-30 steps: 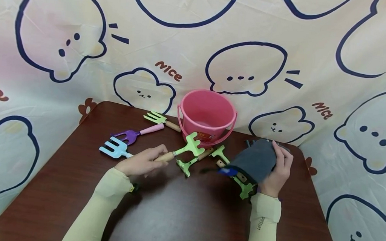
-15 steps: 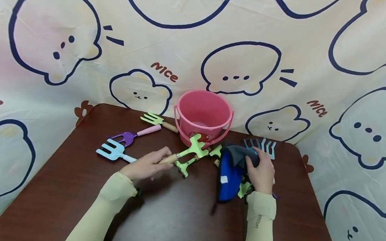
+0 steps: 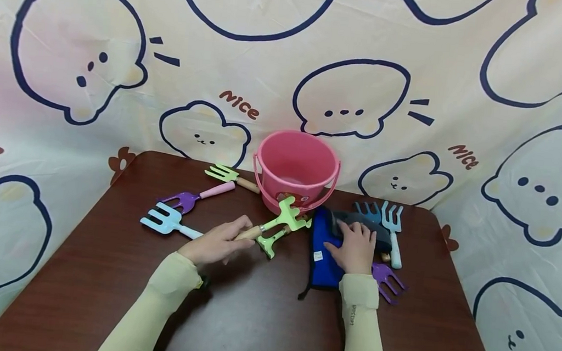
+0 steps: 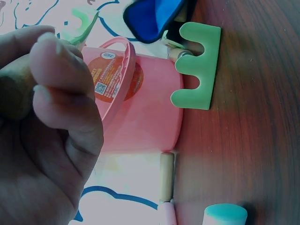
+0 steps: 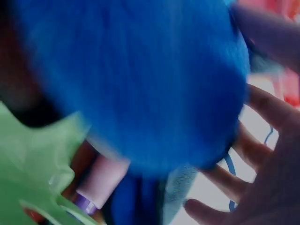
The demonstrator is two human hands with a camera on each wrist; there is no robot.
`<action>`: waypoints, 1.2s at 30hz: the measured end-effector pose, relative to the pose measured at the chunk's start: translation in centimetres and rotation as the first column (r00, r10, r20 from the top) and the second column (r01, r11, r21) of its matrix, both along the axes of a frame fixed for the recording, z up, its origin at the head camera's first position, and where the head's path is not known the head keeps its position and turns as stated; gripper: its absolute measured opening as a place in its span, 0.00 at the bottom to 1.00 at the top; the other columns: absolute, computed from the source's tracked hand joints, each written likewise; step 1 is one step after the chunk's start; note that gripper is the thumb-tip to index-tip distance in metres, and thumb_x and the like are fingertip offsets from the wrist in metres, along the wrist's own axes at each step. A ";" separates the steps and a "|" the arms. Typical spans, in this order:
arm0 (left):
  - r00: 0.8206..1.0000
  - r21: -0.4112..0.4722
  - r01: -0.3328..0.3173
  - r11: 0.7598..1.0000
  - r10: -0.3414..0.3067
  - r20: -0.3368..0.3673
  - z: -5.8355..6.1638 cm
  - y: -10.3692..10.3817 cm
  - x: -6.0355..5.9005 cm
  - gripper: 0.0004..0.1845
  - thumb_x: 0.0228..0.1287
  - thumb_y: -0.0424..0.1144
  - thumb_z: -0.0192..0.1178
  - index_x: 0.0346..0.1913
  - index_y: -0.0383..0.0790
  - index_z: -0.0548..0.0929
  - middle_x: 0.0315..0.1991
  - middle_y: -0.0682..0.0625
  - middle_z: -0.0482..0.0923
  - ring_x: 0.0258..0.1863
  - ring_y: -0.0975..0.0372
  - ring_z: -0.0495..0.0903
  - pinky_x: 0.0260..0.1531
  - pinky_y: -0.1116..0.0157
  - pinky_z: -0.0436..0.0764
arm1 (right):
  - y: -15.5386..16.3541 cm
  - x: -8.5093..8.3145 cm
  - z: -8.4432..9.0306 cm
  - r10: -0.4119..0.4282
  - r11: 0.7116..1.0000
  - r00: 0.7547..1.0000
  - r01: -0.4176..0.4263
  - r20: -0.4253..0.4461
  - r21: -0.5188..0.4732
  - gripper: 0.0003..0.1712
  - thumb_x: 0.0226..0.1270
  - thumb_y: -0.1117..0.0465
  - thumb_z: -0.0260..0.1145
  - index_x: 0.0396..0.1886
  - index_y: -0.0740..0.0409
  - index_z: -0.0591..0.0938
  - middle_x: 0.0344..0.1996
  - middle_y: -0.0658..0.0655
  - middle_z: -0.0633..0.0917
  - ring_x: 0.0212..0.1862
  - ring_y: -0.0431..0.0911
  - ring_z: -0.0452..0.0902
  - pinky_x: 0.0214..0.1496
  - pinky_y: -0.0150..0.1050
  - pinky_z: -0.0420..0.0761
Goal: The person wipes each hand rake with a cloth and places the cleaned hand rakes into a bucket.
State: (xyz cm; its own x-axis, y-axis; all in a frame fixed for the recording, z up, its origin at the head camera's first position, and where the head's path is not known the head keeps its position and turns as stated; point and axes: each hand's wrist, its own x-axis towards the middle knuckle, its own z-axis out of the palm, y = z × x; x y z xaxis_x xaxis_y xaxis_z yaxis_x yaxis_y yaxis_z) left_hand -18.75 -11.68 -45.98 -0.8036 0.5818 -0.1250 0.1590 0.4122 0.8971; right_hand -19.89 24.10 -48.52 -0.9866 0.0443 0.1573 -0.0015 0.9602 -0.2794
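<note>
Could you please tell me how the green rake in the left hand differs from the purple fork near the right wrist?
The green wooden-handled rake is gripped by the left hand with its head raised, while the purple plastic fork lies flat on the brown table, untouched. The rake's handle is bare wood; the fork's handle is hidden. Both are small pronged garden tools.

It looks like a staged play or recording corner rather than a lived-in room. A cream backdrop cloth printed with cartoon animals and the word "nice" hangs from nine to three o'clock behind a dark brown surface, where a pink toy bucket and pastel toy garden tools are scattered.
</note>
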 end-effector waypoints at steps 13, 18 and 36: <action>0.999 0.032 -0.014 0.999 0.015 -0.030 0.2 -0.1 0.0 0.12 0.78 0.51 0.58 0.53 0.50 0.71 0.30 0.30 0.77 0.15 0.55 0.75 0.22 0.58 0.79 | 0.7 1.7 4.3 -0.227 0.939 0.723 -0.015 -0.652 -0.344 0.09 0.73 0.61 0.69 0.47 0.58 0.91 0.37 0.62 0.88 0.36 0.61 0.84 0.38 0.56 0.80; 0.999 0.103 -0.034 0.994 0.034 0.005 0.3 0.1 0.2 0.14 0.78 0.51 0.58 0.55 0.49 0.70 0.28 0.34 0.75 0.16 0.54 0.74 0.21 0.59 0.77 | 0.8 2.3 5.2 -0.069 0.894 0.676 -0.285 -0.734 -0.346 0.12 0.66 0.75 0.68 0.44 0.59 0.91 0.43 0.65 0.84 0.46 0.58 0.82 0.57 0.33 0.79; 0.974 0.166 0.005 0.986 0.033 -0.223 0.6 3.5 2.1 0.14 0.80 0.49 0.55 0.59 0.52 0.67 0.34 0.46 0.76 0.23 0.55 0.77 0.24 0.63 0.79 | -6.5 2.3 4.3 -0.074 0.469 0.702 -0.602 -0.708 -0.646 0.24 0.59 0.78 0.70 0.55 0.73 0.76 0.53 0.68 0.77 0.59 0.46 0.75 0.64 0.34 0.75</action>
State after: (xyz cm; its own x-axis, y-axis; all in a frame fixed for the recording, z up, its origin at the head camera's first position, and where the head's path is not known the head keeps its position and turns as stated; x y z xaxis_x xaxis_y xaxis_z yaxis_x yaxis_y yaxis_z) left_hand -16.61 -8.21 -45.40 -0.8083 0.5678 0.1557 0.3591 0.2659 0.8946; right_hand -17.64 17.55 -44.25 -0.6599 0.2323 0.7146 -0.6849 0.2050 -0.6991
